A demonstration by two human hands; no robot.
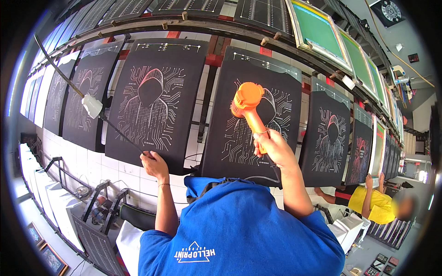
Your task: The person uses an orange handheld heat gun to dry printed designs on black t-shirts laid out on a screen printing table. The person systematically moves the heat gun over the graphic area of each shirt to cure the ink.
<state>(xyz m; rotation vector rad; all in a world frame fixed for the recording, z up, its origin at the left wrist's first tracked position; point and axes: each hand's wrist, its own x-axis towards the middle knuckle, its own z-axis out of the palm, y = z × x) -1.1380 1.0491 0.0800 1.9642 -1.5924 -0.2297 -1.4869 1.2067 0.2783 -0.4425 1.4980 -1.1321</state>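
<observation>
Right hand (277, 149) is gripping the orange plastic dryer (250, 99) by its straight handle, fingers clamped around it. Dryer is hanging over a matte black cloth panel (220, 126), its rounded head covering part of a printed hooded figure (271, 108) with thin, pale, angular lines. Left of the dryer, left hand (155, 165) is pinching a thin black cord (123, 135), fingertips closed on it; cord is running up to a chunky white connector (92, 106). Right of the dryer, pale-edged frames (294, 25) are holding smooth green mesh (316, 28).
</observation>
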